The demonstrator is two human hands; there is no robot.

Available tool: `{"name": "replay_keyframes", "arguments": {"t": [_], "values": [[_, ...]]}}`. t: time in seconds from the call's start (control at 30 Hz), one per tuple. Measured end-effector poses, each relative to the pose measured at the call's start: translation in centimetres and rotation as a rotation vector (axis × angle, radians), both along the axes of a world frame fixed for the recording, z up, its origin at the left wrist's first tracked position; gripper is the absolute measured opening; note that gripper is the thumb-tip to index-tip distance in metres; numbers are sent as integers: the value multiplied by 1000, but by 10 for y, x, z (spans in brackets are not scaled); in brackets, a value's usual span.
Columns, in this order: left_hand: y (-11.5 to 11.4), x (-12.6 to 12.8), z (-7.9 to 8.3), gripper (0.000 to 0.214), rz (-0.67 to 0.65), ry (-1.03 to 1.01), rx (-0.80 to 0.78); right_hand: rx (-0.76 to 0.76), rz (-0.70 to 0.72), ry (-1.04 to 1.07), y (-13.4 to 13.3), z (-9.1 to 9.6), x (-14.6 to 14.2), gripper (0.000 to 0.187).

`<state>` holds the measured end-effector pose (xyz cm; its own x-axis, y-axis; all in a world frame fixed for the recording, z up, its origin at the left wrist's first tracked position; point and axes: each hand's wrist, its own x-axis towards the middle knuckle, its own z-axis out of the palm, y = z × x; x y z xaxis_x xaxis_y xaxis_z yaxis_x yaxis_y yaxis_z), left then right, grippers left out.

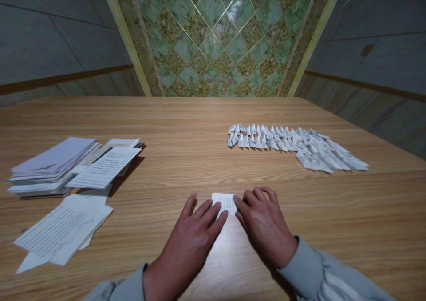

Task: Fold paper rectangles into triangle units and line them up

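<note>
A small piece of printed paper, apparently folded, lies on the table between my two hands. My left hand rests over its left side with fingers spread, the index fingertip and thumb on the paper. At the right edge, my right hand holds the paper between index finger and thumb, its other fingers bent and raised. Whether the paper has layers underneath cannot be made out. Beyond my right hand stand two rows of small folded paper pieces, merging at the right into larger, flatter folded papers.
On the left a stack of paper sheets sits beside loose printed sheets. More loose sheets lie nearer me. The wood-grain table reaches toward a green patterned tile wall, with grey walls at both sides.
</note>
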<state>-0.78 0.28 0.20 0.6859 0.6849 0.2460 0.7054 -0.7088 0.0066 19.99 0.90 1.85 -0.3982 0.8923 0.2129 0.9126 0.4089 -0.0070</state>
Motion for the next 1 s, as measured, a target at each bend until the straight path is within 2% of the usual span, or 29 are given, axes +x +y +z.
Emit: {"name": "replay_keyframes", "arguments": {"t": [0.37,0.57,0.77,0.87,1.0], "values": [[-19,-1,-8,37,174,-22,124,-33,-21,104,4,1,4,14],[-18,-1,-14,37,141,-19,132,-139,-79,330,8,-5,9,12],[-18,-3,-21,43,113,-55,73,-164,-108,552,12,-11,8,18],[-16,-3,-21,44,116,-64,49,-173,-120,655,13,-9,6,17],[-14,-2,-16,46,93,-41,38,-171,-106,770,12,-7,3,28]]}}
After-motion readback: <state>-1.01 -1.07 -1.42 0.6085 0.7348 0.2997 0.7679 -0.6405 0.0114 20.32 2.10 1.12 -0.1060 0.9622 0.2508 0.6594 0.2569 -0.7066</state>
